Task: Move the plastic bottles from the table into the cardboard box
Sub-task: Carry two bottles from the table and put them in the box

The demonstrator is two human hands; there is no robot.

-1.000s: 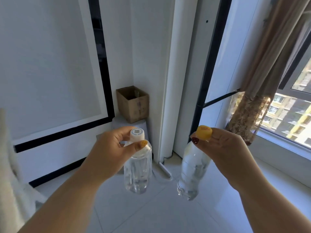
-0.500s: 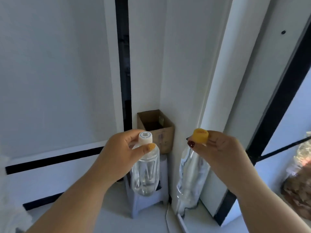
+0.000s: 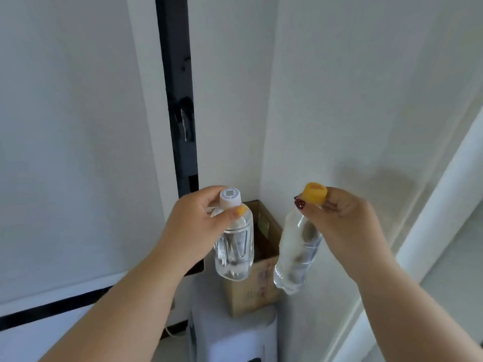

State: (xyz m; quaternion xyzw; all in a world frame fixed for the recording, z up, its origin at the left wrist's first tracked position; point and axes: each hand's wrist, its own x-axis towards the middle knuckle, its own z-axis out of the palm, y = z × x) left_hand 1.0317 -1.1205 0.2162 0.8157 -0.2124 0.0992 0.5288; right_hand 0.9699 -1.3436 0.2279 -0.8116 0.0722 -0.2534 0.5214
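The left hand [image 3: 198,226] is closed around the neck of a clear plastic bottle with a white cap [image 3: 234,246], with the thumb pressed just under the cap. This bottle hangs almost upright below the fingers. The right hand [image 3: 342,220] pinches with its fingertips the yellow cap of a second clear plastic bottle [image 3: 296,252], which hangs down and tilts a little to the left at its bottom. Both bottles are in the air, side by side and apart from each other. Behind and below them, between the two hands, stands an open brown cardboard box [image 3: 257,291] in the corner of the white walls [image 3: 339,100]. The box rests on top of a white plastic stand [image 3: 235,338]. The white-capped bottle is seen in front of the left part of the opening of the box, and the yellow-capped one in front of its right edge.
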